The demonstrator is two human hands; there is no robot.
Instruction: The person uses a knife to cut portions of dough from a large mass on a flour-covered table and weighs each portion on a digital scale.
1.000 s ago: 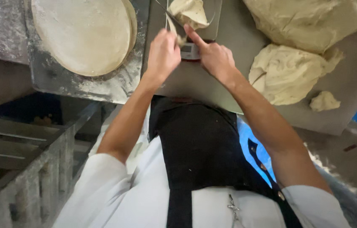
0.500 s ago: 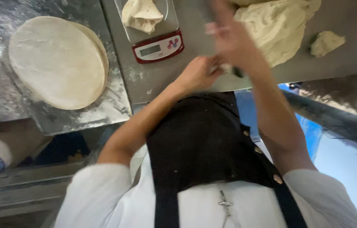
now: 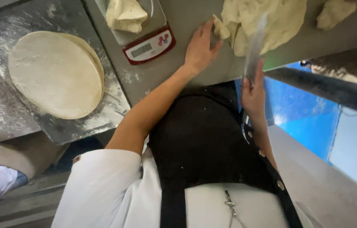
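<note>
Dough everywhere on this steel worktop [image 3: 187, 17]. Left hand [image 3: 198, 48] lies flat-ish, fingers [image 3: 206, 30] spread, with a small dough piece [image 3: 220, 29] right at the fingertips, touching them, just beside the big dough mass [image 3: 271, 19]. Right hand [image 3: 253, 90] is clenched around a knife [image 3: 255, 46], blade pointing up at the big mass. A red scale [image 3: 149, 45] with a dough lump [image 3: 125, 14] on it sits just left of the left hand; a stack of flat rounds [image 3: 54, 74] lies further left.
</note>
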